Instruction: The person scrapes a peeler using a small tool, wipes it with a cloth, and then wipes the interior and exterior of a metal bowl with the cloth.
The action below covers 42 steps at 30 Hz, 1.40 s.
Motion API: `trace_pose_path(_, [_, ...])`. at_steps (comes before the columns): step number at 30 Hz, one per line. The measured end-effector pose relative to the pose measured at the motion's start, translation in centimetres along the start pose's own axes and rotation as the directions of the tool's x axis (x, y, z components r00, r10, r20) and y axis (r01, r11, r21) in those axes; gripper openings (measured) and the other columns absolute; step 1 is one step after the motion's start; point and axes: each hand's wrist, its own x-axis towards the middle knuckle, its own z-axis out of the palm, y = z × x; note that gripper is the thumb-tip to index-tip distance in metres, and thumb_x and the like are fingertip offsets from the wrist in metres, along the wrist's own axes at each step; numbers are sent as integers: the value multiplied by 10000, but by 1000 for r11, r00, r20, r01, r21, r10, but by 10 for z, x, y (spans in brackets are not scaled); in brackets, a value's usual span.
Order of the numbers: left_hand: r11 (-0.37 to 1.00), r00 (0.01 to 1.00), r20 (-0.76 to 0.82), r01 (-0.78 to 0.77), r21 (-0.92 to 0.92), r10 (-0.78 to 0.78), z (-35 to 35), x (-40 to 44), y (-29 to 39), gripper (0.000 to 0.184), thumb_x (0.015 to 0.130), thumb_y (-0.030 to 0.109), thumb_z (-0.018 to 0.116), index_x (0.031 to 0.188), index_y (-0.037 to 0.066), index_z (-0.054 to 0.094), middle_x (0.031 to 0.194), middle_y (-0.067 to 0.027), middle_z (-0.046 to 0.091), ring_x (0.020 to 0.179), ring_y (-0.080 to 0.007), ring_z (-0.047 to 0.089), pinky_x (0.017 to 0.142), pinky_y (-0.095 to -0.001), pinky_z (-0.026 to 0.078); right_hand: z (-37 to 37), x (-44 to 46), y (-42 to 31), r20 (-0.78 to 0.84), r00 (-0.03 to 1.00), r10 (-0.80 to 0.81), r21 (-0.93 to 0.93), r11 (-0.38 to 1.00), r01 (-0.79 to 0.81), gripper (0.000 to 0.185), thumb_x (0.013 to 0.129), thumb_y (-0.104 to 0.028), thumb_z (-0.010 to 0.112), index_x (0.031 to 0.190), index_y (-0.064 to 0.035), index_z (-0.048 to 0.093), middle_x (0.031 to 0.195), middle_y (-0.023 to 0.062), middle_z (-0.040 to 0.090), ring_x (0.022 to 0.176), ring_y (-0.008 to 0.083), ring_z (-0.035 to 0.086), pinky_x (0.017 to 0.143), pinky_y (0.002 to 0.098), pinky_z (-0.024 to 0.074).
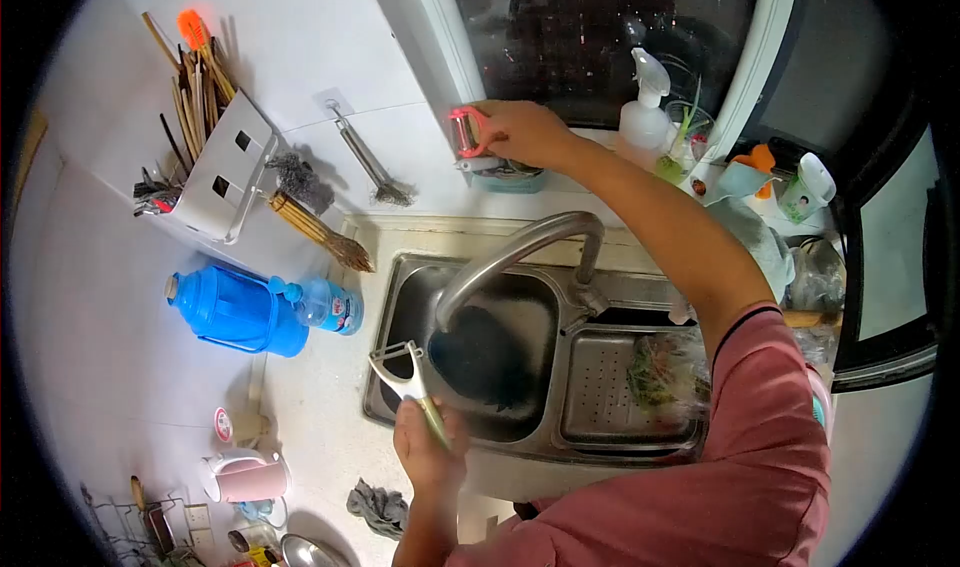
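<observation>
My left hand [428, 450] is closed around a white-headed peeler [402, 375] with a green handle, held up over the near-left edge of the sink [548, 447]. Stretched out to the window sill, my right hand [522, 132] has its fingers closed on a red peeler [466, 134]. That one is just above a pale green container [508, 181], which holds other small items I cannot make out. The curved faucet [520, 247] rises between my two hands, above a dark round shape in the left basin.
A drain tray [590, 402] with greens in plastic sits in the right basin. A spray bottle [643, 117] stands on the sill. Left of the sink are a blue thermos [240, 307], a plastic bottle [335, 307] and a grey cloth [378, 508]. A utensil holder [228, 172] hangs on the wall.
</observation>
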Motion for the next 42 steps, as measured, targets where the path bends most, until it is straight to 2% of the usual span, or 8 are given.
trace_pose_path(2, [999, 1000, -18, 15, 35, -14, -8, -10, 11, 371, 997, 434, 411, 932, 85, 519, 530, -18, 425, 358, -98, 297, 316, -237, 268, 18, 8, -2, 5, 999, -40, -54, 998, 40, 68, 738, -172, 665, 779, -118, 663, 938, 62, 597, 872, 253, 602, 734, 410, 500])
trace_pose_path(5, [999, 999, -35, 35, -9, -35, 5, 11, -8, 367, 999, 425, 409, 927, 83, 519, 528, -17, 426, 357, -94, 297, 320, -233, 269, 18, 26, 6, -209, 961, -179, -144, 978, 151, 58, 735, -173, 654, 767, -126, 663, 941, 52, 584, 875, 244, 598, 725, 408, 506])
trace_pose_path(12, [999, 1000, 9, 19, 29, -19, -4, 17, -6, 381, 1000, 427, 407, 927, 69, 518, 543, -26, 440, 375, -91, 334, 327, -224, 283, -8, 37, -6, 50, 923, -381, -456, 814, 360, 110, 736, -182, 659, 822, -113, 653, 1000, 1, 580, 873, 196, 581, 726, 342, 484])
trace_pose_path(21, [999, 999, -29, 35, 39, -34, -12, 13, -12, 382, 1001, 419, 408, 939, 58, 517, 560, -33, 445, 398, -93, 350, 339, -227, 292, 0, 26, 3, 111, 870, -481, -702, 581, 411, 90, 775, -134, 610, 845, -186, 636, 1034, -25, 546, 930, 156, 546, 744, 321, 447])
trace_pose_path(27, [998, 999, -26, 47, 38, -46, -14, 11, -14, 382, 1000, 421, 408, 937, 60, 517, 567, -35, 448, 413, -94, 365, 346, -230, 302, -3, 29, 20, -35, 882, -471, -752, 593, 287, 90, 783, -136, 597, 862, -164, 630, 1000, 0, 546, 962, 186, 559, 764, 349, 463])
trace_pose_path(33, [999, 999, 8, 46, 22, -46, -18, 12, -18, 379, 1001, 418, 408, 934, 62, 519, 553, -36, 435, 392, -97, 346, 331, -231, 291, 22, 35, 10, 10, 983, -182, -545, 823, 158, 84, 753, -187, 665, 808, -123, 669, 970, 52, 567, 939, 256, 577, 769, 404, 505])
trace_pose_path(39, [998, 998, -23, 61, -2, -61, -22, 10, -18, 387, 1002, 420, 405, 924, 58, 521, 545, -33, 432, 388, -99, 343, 328, -233, 290, 39, 42, 12, 4, 1000, -2, -465, 885, 4, 96, 748, -204, 671, 791, -121, 692, 993, 47, 581, 946, 266, 578, 775, 390, 512])
trace_pose_path(42, [997, 997, -38, 71, -11, -72, -22, 7, -16, 376, 1006, 411, 400, 925, 64, 520, 558, -28, 442, 403, -96, 349, 346, -235, 279, 26, 46, 14, 98, 995, -15, -390, 919, 52, 116, 768, -205, 677, 821, -103, 687, 994, 42, 580, 924, 243, 592, 766, 370, 511])
